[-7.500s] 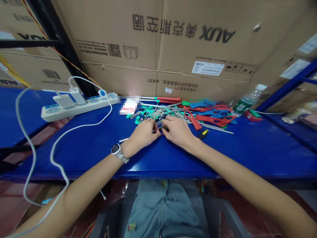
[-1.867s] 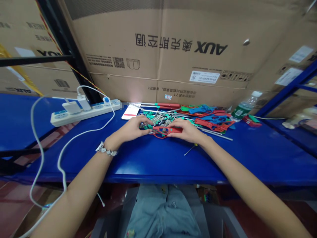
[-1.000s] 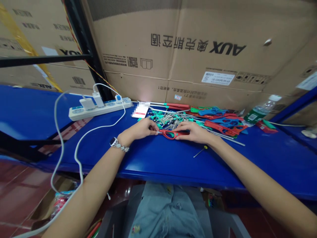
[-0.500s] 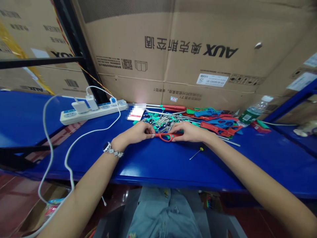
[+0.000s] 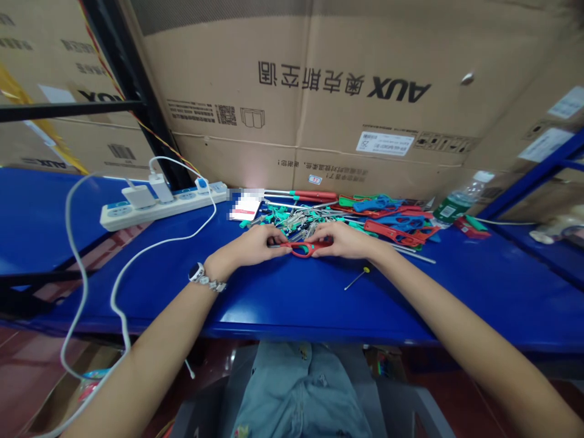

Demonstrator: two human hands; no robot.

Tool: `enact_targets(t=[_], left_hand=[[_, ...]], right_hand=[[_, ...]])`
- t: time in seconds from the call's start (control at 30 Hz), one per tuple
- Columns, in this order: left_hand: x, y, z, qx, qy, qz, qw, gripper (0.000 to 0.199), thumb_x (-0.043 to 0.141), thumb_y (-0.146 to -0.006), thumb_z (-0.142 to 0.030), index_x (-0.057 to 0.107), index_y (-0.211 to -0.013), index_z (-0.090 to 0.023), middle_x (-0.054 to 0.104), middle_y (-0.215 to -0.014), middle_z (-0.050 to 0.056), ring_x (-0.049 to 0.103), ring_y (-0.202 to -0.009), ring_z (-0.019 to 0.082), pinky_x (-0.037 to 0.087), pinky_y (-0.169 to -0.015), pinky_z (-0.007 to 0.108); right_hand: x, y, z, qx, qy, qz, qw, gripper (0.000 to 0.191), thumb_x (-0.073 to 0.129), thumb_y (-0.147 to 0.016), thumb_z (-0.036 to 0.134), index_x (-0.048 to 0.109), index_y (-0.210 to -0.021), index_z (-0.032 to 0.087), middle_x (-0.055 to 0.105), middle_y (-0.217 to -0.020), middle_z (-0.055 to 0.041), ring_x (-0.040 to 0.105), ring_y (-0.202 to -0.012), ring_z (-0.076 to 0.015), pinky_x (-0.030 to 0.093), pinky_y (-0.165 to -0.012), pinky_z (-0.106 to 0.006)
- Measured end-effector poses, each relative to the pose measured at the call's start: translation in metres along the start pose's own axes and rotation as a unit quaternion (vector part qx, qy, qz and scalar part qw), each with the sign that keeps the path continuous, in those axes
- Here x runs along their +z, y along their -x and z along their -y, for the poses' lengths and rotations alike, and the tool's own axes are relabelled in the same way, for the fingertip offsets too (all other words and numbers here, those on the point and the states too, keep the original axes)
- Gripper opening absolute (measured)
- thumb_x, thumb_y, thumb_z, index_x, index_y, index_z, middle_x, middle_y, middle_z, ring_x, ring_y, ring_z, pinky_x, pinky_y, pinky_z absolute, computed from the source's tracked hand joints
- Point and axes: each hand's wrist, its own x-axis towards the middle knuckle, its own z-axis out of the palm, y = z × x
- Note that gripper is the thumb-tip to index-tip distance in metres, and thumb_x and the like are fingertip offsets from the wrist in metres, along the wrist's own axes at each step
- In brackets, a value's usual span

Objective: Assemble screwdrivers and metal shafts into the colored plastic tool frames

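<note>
A red long-nosed lighter (image 5: 301, 254) with a looped trigger guard and a green trigger lies sideways between both hands, just above the blue tabletop. My left hand (image 5: 255, 244) pinches its left end, where a thin metal part shows beside the fingers. My right hand (image 5: 343, 241) is closed around the red handle at the right end. Directly behind the fingers lies a pile of small green and metal parts (image 5: 292, 219). Red and blue lighter handles (image 5: 399, 225) are heaped to the right of my right hand. A thin rod with a yellow head (image 5: 356, 278) rests nearer to me.
A white power strip (image 5: 164, 205) with plugged-in chargers and a looping white cable (image 5: 150, 244) occupies the left. A phone (image 5: 246, 208) lies behind my left hand. At right stand a green-labelled bottle (image 5: 460, 204) and a red box (image 5: 472, 228). A large carton (image 5: 319, 36) borders the back.
My left hand's fingers have slid slightly right along the lighter, closer to the trigger loop. My right hand keeps its hold. The whole view has shifted a little.
</note>
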Motion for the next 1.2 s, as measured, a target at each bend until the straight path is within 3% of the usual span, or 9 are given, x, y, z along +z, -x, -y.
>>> enact_targets(t=[0.13, 0.3, 0.43, 0.53, 0.73, 1.2], left_hand=[[0.006, -0.005, -0.001, 0.019, -0.005, -0.019, 1.000, 0.029, 0.067, -0.093, -0.045, 0.076, -0.090, -0.018, 0.072, -0.080, 0.004, 0.060, -0.070, 0.016, 0.043, -0.065, 0.029], [0.007, -0.004, -0.003, 0.020, -0.027, -0.018, 0.999, 0.033, 0.065, -0.095, -0.051, 0.077, -0.092, -0.020, 0.073, -0.085, 0.005, 0.063, -0.075, 0.018, 0.044, -0.069, 0.031], [0.012, -0.003, -0.011, 0.009, -0.101, -0.044, 0.994, 0.045, 0.078, -0.081, -0.064, 0.072, -0.089, -0.019, 0.070, -0.090, 0.006, 0.061, -0.081, 0.022, 0.043, -0.070, 0.032], [0.017, -0.004, -0.016, 0.014, -0.127, -0.055, 0.990, 0.048, 0.083, -0.074, -0.062, 0.067, -0.090, -0.020, 0.068, -0.096, 0.007, 0.062, -0.084, 0.023, 0.044, -0.071, 0.033], [0.018, -0.004, -0.020, 0.017, -0.116, -0.041, 0.992, 0.045, 0.081, -0.079, -0.058, 0.063, -0.094, -0.020, 0.068, -0.099, 0.007, 0.064, -0.090, 0.025, 0.045, -0.074, 0.034], [0.019, -0.002, -0.018, 0.028, -0.135, -0.027, 0.990, 0.040, 0.074, -0.088, -0.058, 0.068, -0.094, -0.019, 0.067, -0.099, 0.007, 0.062, -0.091, 0.024, 0.045, -0.078, 0.034]], right_hand=[[0.002, 0.004, 0.005, 0.034, -0.025, -0.020, 0.999, 0.027, 0.082, -0.084, 0.025, 0.080, -0.111, 0.023, 0.075, -0.101, -0.0043, 0.068, -0.091, -0.0210, 0.051, -0.082, -0.035], [0.004, 0.010, 0.007, 0.071, -0.005, -0.040, 0.997, 0.018, 0.084, -0.082, 0.026, 0.079, -0.098, 0.020, 0.076, -0.094, -0.0042, 0.067, -0.086, -0.0209, 0.050, -0.077, -0.033], [0.004, 0.012, 0.005, 0.054, 0.000, -0.042, 0.998, 0.018, 0.084, -0.084, 0.027, 0.079, -0.100, 0.020, 0.075, -0.096, -0.0051, 0.067, -0.089, -0.0215, 0.051, -0.080, -0.035], [0.003, 0.013, 0.004, 0.040, -0.006, -0.044, 0.998, 0.019, 0.082, -0.087, 0.030, 0.079, -0.104, 0.021, 0.076, -0.099, -0.0053, 0.068, -0.091, -0.0220, 0.051, -0.083, -0.036], [0.000, 0.017, 0.001, 0.023, 0.001, -0.042, 0.999, 0.019, 0.081, -0.088, 0.030, 0.080, -0.104, 0.021, 0.075, -0.104, -0.0072, 0.068, -0.096, -0.0236, 0.053, -0.089, -0.039], [0.003, 0.015, 0.005, 0.036, 0.019, -0.033, 0.999, 0.023, 0.082, -0.087, 0.029, 0.080, -0.107, 0.019, 0.075, -0.102, -0.0073, 0.066, -0.095, -0.0231, 0.049, -0.085, -0.036]])
